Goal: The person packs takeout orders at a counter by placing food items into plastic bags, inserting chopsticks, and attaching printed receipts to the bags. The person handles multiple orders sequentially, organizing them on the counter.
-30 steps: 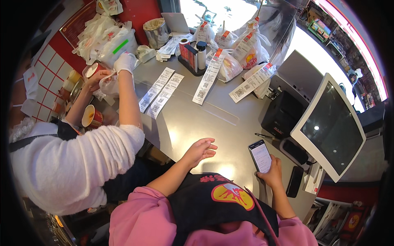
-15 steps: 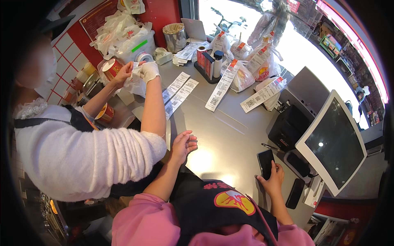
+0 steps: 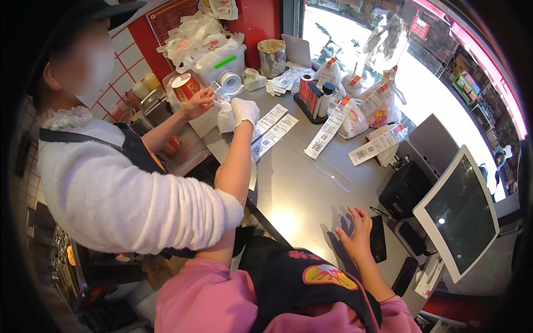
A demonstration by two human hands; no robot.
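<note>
My right hand (image 3: 357,232) hovers over the grey counter (image 3: 294,183) with its fingers apart and nothing in them. Just right of it lies a black smartphone (image 3: 378,241), partly covered by the hand. My left forearm (image 3: 221,251) shows only in part, and a co-worker's white fuzzy sleeve (image 3: 150,205) hides the hand. At the counter's left, the co-worker's bare hand (image 3: 200,102) and gloved hand (image 3: 245,112) hold a small white plastic bag (image 3: 225,117) by its top.
Long receipts (image 3: 328,127) lie on the counter, one attached to a white takeaway bag (image 3: 353,119). More tied bags (image 3: 382,102) stand at the window. On the right are a monitor (image 3: 461,208), a black box-shaped device (image 3: 404,190) and another dark phone (image 3: 405,276). A plastic bin (image 3: 222,60) holds bags.
My right hand has let go of the smartphone and lifted left of it. My left hand has drawn back behind the co-worker's arm. The co-worker's hands hold the bag lower, and the view has shifted.
</note>
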